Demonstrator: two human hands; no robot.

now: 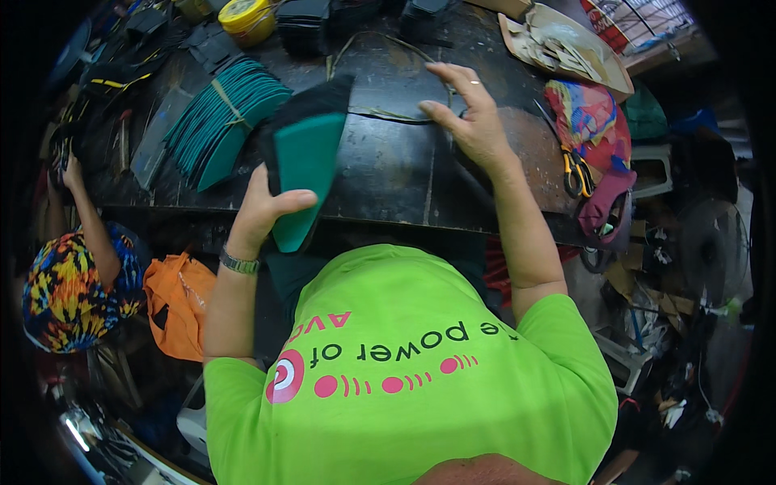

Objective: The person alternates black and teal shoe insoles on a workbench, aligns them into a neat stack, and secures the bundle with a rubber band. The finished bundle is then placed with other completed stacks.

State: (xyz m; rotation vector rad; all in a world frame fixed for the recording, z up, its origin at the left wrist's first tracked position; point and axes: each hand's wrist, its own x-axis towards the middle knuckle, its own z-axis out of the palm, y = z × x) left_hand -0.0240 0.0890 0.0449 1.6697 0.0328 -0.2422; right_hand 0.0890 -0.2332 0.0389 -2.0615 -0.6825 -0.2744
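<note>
My left hand (271, 202) is closed on a curved panel (309, 149), its thumb lying across the green face. The panel is green with a wide black band along its far end, and it is held tilted over the table's near edge. Whether it is one layer or several I cannot tell. To its right, my right hand (473, 121) is raised over the table with thumb and forefinger apart and nothing visible between them. A thin cord (392, 117) lies in a loose loop on the table between the panel and my right hand.
A banded bundle of green panels (222, 113) lies left on the dark table (388, 182). Behind stand a yellow tub (245, 20) and black stacks (303, 28). Scissors (576, 174), colourful cloth (594, 121) and a cardboard tray (618, 77) lie right. Another person's hand (73, 172) works far left.
</note>
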